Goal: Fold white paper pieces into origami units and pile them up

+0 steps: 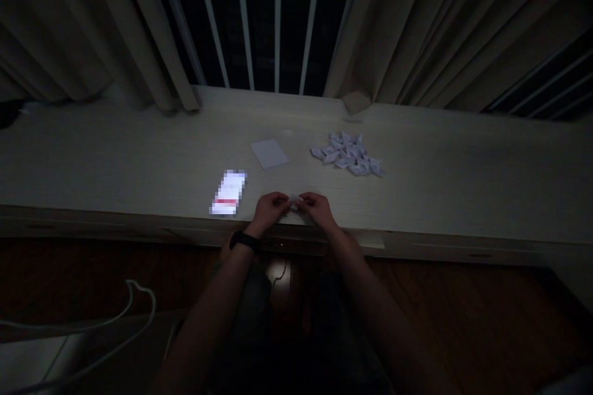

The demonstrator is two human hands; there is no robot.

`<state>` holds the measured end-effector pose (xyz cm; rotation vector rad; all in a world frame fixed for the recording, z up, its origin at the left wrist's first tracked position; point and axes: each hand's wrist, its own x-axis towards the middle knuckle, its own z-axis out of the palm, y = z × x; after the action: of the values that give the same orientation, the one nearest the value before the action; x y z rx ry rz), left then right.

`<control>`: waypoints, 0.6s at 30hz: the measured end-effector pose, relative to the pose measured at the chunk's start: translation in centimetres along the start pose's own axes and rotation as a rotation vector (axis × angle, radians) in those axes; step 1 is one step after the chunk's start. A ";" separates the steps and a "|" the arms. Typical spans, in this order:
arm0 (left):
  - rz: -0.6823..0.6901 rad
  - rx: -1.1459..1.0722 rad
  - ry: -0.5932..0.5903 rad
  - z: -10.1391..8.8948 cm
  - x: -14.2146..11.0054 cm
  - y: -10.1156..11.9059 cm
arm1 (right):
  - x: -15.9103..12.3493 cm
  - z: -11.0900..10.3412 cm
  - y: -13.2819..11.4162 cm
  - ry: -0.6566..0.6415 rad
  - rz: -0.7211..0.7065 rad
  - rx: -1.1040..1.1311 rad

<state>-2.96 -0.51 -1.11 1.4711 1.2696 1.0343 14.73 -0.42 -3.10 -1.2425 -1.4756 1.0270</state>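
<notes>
Between my two hands is a small piece of folded white paper (295, 200), near the front edge of the light wooden counter (430, 197). My left hand (270, 208), with a black band on its wrist, pinches the paper's left side. From the other side my right hand (317, 208) grips it with thumb and fingers closed. Fingers cover part of the paper, so its exact shape is hard to make out. Beyond my hands lies a square stack of white paper (270, 153). To its right sits a pile of small folded paper pieces (347, 154).
A phone with a lit, blurred screen (228, 192) lies left of my hands. Curtains (407, 24) hang at the back beside a barred dark window (259, 24). A small box-like object (356, 101) stands by the right curtain. A white cable (151, 302) loops at lower left.
</notes>
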 end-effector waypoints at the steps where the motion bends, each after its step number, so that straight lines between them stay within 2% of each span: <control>1: 0.004 0.010 -0.009 -0.1 0.1 -0.1 | 0.0 0.0 -0.1 0.003 -0.002 -0.004; 5: 0.019 0.048 -0.042 -0.3 0.1 -0.3 | 0.0 0.1 -0.4 0.000 -0.019 -0.010; 11: 0.045 0.068 -0.040 -0.2 -0.2 0.2 | 0.3 0.0 -0.2 0.012 0.036 0.094; 18: 0.007 -0.023 -0.050 -0.4 -0.2 0.5 | 0.1 -0.5 -0.7 -0.066 0.094 0.212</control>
<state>-3.23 -0.71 -0.56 1.4762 1.2144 1.0071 15.08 -0.39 -2.33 -1.1441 -1.3289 1.2631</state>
